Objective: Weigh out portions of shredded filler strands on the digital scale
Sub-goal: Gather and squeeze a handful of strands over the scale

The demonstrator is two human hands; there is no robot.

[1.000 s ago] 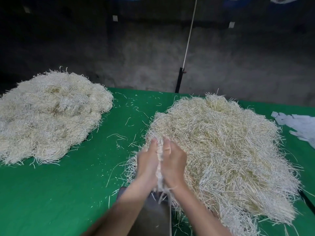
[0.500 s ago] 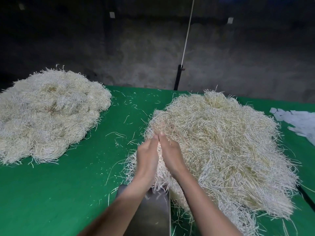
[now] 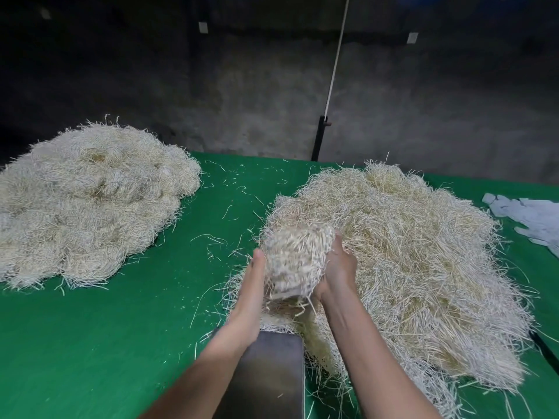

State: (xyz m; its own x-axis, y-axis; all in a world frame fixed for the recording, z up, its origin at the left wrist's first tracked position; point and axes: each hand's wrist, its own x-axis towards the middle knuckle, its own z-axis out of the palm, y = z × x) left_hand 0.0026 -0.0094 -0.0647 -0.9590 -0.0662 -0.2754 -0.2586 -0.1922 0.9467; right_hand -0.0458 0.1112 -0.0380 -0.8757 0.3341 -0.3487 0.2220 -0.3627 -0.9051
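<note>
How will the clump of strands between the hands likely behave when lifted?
Probably light: the bulky clump is carried merely squeezed between the left hand and right hand. Likely floppy and shedding: loose ends dangle below the grip, and stray strands litter the green cloth.

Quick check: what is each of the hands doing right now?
Left hand: open, straight fingers pressing the side of the clump of strands.
Right hand: cupped round the same clump, holding it.
</note>
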